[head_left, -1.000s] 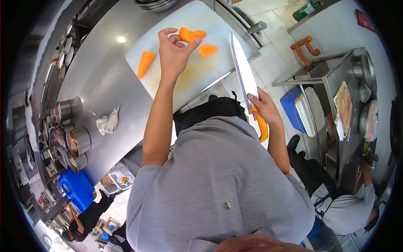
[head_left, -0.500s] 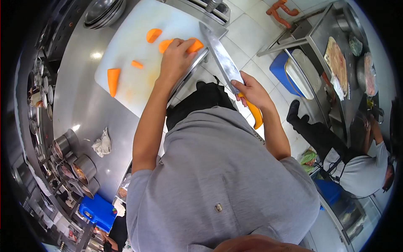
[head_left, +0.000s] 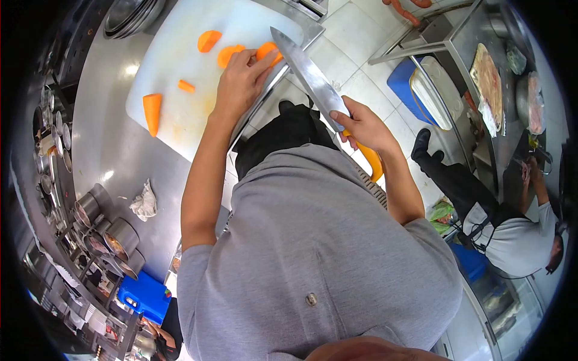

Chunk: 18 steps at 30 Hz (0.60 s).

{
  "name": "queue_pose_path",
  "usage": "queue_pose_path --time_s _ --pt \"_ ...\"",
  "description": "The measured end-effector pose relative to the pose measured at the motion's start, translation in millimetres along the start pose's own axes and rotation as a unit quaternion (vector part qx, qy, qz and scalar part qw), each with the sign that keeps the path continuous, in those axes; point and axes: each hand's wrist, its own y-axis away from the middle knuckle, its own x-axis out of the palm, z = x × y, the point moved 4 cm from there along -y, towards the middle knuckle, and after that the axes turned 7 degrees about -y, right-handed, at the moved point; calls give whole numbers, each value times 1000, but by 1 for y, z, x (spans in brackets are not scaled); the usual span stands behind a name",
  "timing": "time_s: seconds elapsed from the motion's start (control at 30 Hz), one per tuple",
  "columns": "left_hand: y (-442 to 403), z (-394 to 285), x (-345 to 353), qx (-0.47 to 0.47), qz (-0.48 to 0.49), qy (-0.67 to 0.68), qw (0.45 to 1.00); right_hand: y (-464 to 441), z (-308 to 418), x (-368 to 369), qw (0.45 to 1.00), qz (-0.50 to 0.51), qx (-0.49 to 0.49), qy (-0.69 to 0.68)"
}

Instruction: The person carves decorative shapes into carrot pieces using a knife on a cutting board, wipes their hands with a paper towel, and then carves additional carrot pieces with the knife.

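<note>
On the white plastic cutting board (head_left: 174, 57), near the right edge, a thick round orange carrot piece (head_left: 268, 53) is held by the left hand (head_left: 238, 87). The fingers of this hand are bent and mostly closed, with their tips set against the carrot. A long steel knife with a yellow handle (head_left: 308, 75) is gripped by the right hand (head_left: 364, 125). This hand is closed tight, with the fingers wrapped round the handle and the thumb pressed to the side of the blade. The tip of the blade is held just beside the round piece; whether the two are touching cannot be told. Next to the left hand, another orange carrot chunk (head_left: 226, 56) is partly hidden by the fingers. A fat half-round orange carrot chunk (head_left: 209, 41) is seen a little farther to the left. Lower down, a small orange carrot stick (head_left: 186, 86) is left by itself, and a long pointed orange carrot end (head_left: 152, 114) is laid near the left side of the board. The board is held up by a shiny grey steel table (head_left: 99, 135). Round metal bowls (head_left: 133, 17) are stacked past its top left side, and a crumpled white cloth (head_left: 144, 203) is dropped lower down on the steel, near some round steel pots (head_left: 122, 236).
</note>
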Motion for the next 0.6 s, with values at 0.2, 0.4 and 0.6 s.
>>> queue_pose_path --time_s 0.2,0.4,0.6 --pt "0 0 2 6 29 0 1000 7 9 -1 1000 -1 16 11" --pt "-1 3 1 11 40 14 999 8 17 -7 998 -7 15 56" --pt "0 3 3 16 15 41 999 12 26 -5 997 -2 39 73"
